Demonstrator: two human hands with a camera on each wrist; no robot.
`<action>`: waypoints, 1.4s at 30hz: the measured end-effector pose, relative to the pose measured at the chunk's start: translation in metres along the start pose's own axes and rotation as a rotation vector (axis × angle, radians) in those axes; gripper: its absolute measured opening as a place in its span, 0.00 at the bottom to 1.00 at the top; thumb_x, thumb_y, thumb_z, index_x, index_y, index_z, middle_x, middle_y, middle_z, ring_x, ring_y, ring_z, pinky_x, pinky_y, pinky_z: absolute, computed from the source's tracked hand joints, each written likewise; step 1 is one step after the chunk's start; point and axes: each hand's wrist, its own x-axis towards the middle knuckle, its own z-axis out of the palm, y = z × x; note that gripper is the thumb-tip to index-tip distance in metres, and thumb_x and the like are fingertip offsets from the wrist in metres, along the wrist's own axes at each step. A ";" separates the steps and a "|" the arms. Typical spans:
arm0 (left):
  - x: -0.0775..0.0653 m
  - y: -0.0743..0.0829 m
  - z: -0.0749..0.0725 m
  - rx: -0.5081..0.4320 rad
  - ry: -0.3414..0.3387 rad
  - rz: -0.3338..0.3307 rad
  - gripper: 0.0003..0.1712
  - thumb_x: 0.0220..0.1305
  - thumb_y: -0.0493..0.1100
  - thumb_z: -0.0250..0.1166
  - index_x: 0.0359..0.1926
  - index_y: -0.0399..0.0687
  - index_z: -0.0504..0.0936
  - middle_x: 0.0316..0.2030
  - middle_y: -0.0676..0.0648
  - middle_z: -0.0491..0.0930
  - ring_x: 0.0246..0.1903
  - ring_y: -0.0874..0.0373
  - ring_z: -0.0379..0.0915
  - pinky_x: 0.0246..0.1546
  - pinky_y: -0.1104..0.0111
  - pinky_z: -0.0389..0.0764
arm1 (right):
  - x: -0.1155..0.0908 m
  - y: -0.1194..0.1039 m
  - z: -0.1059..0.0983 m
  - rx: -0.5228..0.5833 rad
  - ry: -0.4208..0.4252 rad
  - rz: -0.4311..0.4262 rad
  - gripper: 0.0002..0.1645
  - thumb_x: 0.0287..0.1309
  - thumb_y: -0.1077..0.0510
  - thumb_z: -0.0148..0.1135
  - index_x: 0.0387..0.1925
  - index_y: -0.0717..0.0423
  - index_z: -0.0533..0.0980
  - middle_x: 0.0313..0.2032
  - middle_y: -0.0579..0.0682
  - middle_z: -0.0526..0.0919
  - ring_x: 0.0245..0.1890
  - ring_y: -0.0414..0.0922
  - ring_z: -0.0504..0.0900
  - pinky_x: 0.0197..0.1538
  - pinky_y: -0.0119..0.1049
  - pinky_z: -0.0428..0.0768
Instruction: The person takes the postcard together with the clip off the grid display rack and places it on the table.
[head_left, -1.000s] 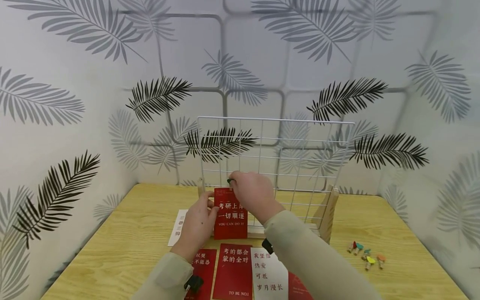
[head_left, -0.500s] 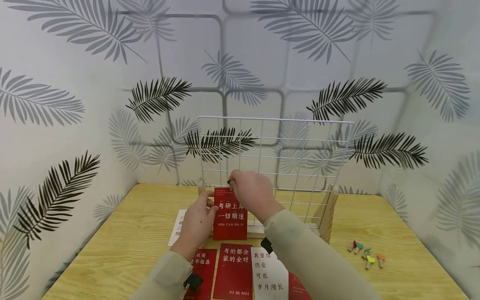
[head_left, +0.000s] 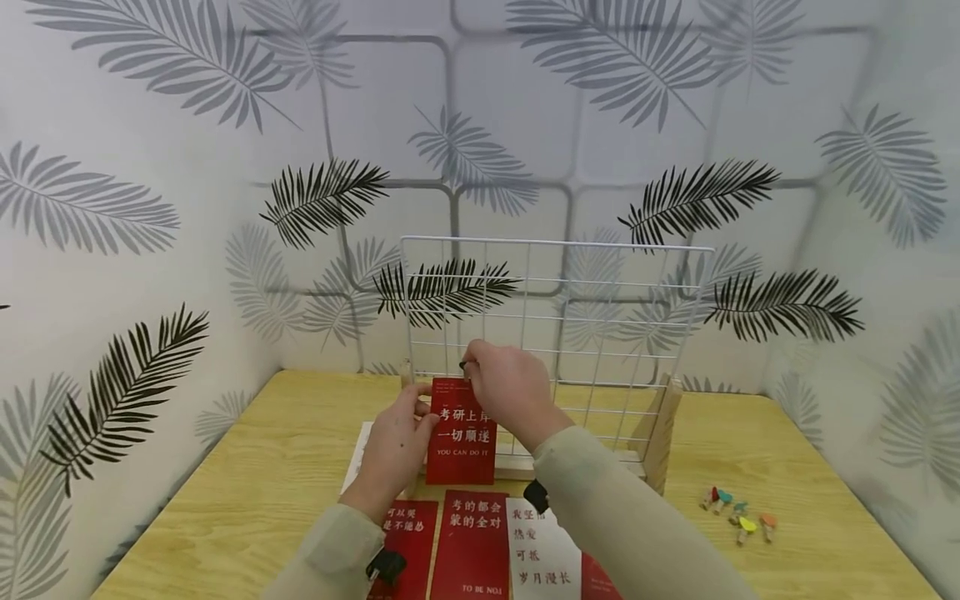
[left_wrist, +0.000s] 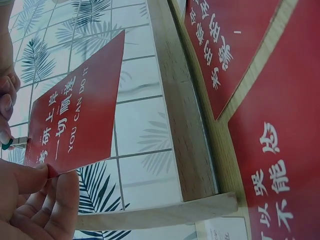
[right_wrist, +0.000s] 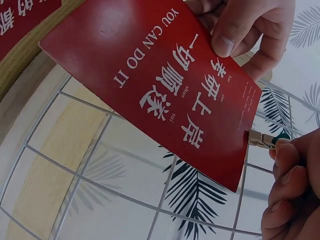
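Observation:
My left hand pinches the left edge of a red card with white lettering, thumb in front and fingers behind. In the right wrist view, a small wooden clothespin with a green top sits at the middle of the card's top edge. My right hand holds that clothespin by its green end. The card stands upright in front of the lower left part of a white wire grid. In the left wrist view, the card's lower end tilts out from the wires.
Red cards and a white card lie in a row at the table's front. Another white card lies left of the grid, partly behind my left hand. Several colourful small clothespins lie at right. Wooden feet support the grid.
The head view has shifted slightly. Both hands keep their hold on the card and the clothespin at nearly the same spot; the card's lower edge has moved a little lower in view.

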 end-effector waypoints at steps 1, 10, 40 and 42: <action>0.000 0.000 0.000 -0.001 -0.002 0.001 0.23 0.73 0.43 0.63 0.66 0.53 0.72 0.41 0.52 0.81 0.34 0.58 0.79 0.34 0.63 0.83 | 0.000 0.001 0.000 0.002 0.010 -0.001 0.05 0.71 0.54 0.61 0.39 0.46 0.82 0.27 0.40 0.85 0.17 0.35 0.72 0.21 0.32 0.71; 0.002 -0.002 -0.005 0.014 -0.019 -0.018 0.23 0.73 0.42 0.63 0.66 0.54 0.72 0.40 0.52 0.80 0.34 0.58 0.78 0.35 0.62 0.82 | -0.006 0.004 0.004 -0.003 0.078 -0.027 0.04 0.69 0.54 0.62 0.39 0.45 0.82 0.26 0.39 0.85 0.16 0.35 0.72 0.20 0.32 0.71; -0.004 -0.004 -0.038 0.003 -0.076 0.026 0.24 0.72 0.39 0.63 0.66 0.50 0.70 0.42 0.48 0.80 0.34 0.56 0.78 0.32 0.64 0.82 | -0.059 0.055 -0.026 0.131 -0.009 0.052 0.02 0.69 0.54 0.64 0.40 0.44 0.82 0.28 0.37 0.84 0.15 0.37 0.66 0.20 0.35 0.66; -0.004 -0.006 -0.041 0.003 -0.079 0.024 0.24 0.72 0.39 0.63 0.66 0.50 0.70 0.42 0.48 0.79 0.34 0.56 0.78 0.32 0.65 0.82 | -0.065 0.062 -0.029 0.137 -0.018 0.070 0.02 0.69 0.54 0.64 0.40 0.44 0.82 0.28 0.37 0.83 0.14 0.37 0.65 0.19 0.35 0.65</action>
